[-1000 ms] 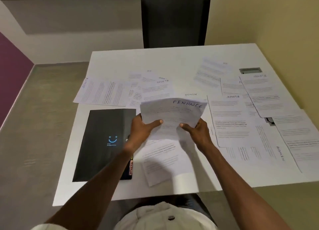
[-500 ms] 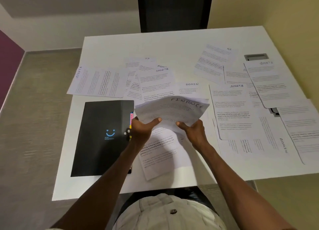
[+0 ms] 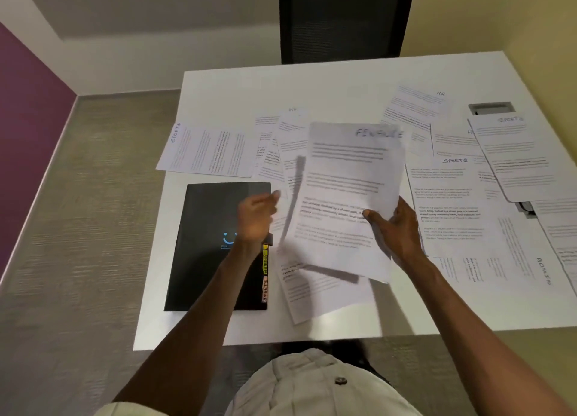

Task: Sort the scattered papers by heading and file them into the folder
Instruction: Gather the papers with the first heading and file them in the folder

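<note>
My right hand (image 3: pixel 395 228) grips the right edge of a sheet headed FINANCE (image 3: pixel 343 190), lifted flat above the table. My left hand (image 3: pixel 256 217) is off the sheet, blurred, with loosely curled fingers over the right edge of the closed black folder (image 3: pixel 212 228). The folder lies at the table's front left, with coloured tabs (image 3: pixel 265 272) along its right edge, one reading SPORTS. Scattered sheets headed SPORTS (image 3: pixel 449 197), HR (image 3: pixel 418 106) and ADMIN (image 3: pixel 512 269) lie around. Another sheet (image 3: pixel 324 294) lies under the lifted one.
The white table (image 3: pixel 237 94) has a grey cable hatch (image 3: pixel 490 107) at the back right. A black chair (image 3: pixel 343 19) stands behind the far edge. A sideways SPORTS sheet (image 3: pixel 209 150) lies above the folder. The yellow wall (image 3: pixel 515 25) is close on the right.
My left hand has let go of the FINANCE sheet and moved left over the folder. The sheet, earlier bent between both hands, now hangs flatter from my right hand alone.
</note>
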The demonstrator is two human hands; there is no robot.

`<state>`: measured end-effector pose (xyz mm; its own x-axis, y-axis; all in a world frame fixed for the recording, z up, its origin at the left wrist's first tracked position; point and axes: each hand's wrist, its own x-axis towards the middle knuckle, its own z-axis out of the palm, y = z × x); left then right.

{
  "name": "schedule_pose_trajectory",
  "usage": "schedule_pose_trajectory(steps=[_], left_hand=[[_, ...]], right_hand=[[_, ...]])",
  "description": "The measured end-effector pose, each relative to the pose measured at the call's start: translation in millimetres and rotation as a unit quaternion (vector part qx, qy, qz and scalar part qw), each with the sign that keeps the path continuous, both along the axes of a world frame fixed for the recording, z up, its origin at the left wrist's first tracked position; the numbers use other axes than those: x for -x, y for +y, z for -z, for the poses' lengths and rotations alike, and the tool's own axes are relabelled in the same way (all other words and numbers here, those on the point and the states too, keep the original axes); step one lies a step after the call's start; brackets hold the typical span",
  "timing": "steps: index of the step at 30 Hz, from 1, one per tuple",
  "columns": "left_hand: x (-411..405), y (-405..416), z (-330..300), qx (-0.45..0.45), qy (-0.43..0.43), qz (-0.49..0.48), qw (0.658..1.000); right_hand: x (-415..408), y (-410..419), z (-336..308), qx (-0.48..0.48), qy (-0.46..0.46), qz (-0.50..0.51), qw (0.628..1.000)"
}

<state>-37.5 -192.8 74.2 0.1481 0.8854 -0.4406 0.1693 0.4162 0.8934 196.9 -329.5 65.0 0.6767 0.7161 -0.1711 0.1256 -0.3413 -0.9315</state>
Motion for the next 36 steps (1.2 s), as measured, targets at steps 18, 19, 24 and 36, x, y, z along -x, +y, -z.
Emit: schedule_pose_trajectory(steps=[18, 19, 24, 36], left_hand=[[59, -26, 84, -0.071, 0.531, 0.208, 0.818], [59, -24, 86, -0.053, 0.521, 0.213, 0.825], [63, -21, 93, -0.020, 0.511, 0.236, 0.826], [59, -16, 80, -0.021, 0.487, 0.253, 0.836]], right_hand=[[15, -39, 10, 0.046, 0.017, 0.117, 0.992], [17, -38, 9, 0.047, 0.016, 0.114, 0.992], [21, -31, 4, 0.047, 0.011, 0.096, 0.994], [25, -30, 4, 0.070, -0.006, 0.080, 0.994]])
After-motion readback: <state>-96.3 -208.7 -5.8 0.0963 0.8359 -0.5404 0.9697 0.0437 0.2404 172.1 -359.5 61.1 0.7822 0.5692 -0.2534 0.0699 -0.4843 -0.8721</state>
